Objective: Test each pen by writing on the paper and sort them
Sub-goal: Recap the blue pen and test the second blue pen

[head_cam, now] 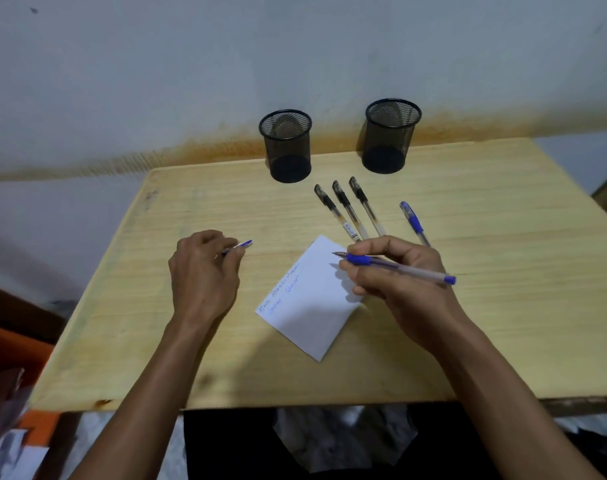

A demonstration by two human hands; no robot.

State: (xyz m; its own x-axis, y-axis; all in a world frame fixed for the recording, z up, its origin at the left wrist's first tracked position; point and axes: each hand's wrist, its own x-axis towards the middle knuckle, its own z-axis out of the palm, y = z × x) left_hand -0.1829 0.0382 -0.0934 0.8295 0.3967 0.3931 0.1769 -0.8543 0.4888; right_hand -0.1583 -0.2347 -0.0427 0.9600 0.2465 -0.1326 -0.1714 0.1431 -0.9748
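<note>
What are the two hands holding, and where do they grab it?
The right hand pinches a blue pen near its tip, at the blue grip. The left hand holds the pen's cap.

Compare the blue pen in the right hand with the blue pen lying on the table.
The blue pen in the right hand is uncapped, tip over the paper; the blue pen lying on the table is capped and untouched beside three black pens. Both have clear barrels with blue trim.
</note>
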